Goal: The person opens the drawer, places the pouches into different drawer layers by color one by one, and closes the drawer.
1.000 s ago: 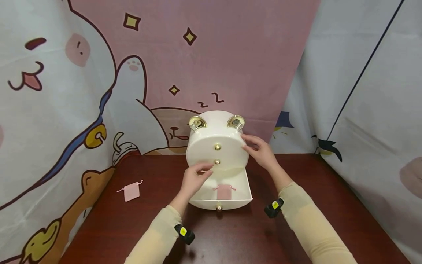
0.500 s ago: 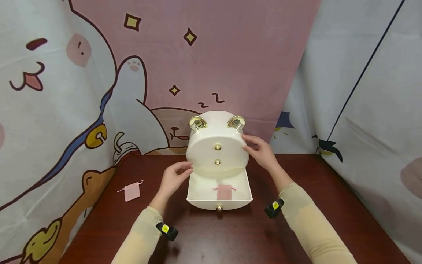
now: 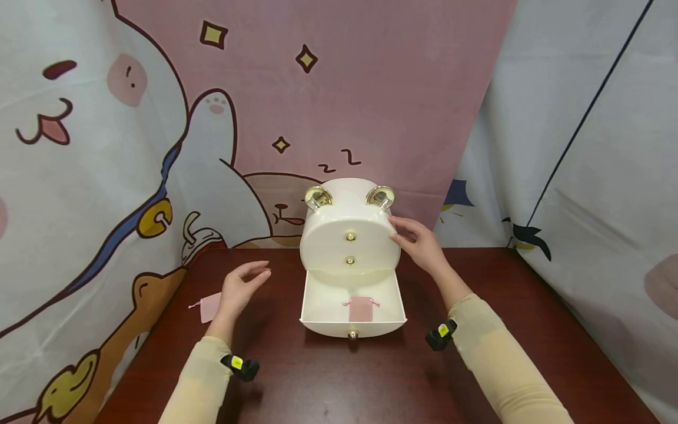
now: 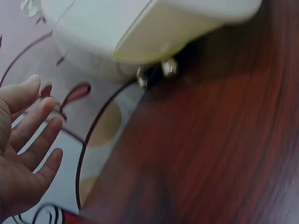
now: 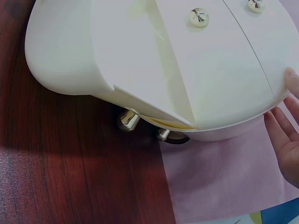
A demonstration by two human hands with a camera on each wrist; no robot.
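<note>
A white rounded organizer box [image 3: 349,227] with gold ears and gold knobs stands on the table. Its lowest drawer [image 3: 323,300] is pulled out, and a pink drawstring pouch [image 3: 361,309] lies inside. My left hand [image 3: 238,291] hovers left of the box, holding nothing, its fingers loosely extended. A second pink pouch [image 3: 209,307] lies on the table at the left, partly hidden behind this hand. My right hand [image 3: 418,241] rests against the right side of the box; in the right wrist view its thumb [image 5: 292,80] lies on the front and its fingers [image 5: 280,128] at the side edge.
Gold feet [image 5: 128,120] hold the box above the dark red wooden table [image 3: 339,377]. Printed cloth [image 3: 402,88] with cartoon figures hangs behind the table and along both sides, close behind the box.
My left hand has moved left, from in front of the box's knobs, past its left side, to near the pouch on the table. The right hand stays at the box.
</note>
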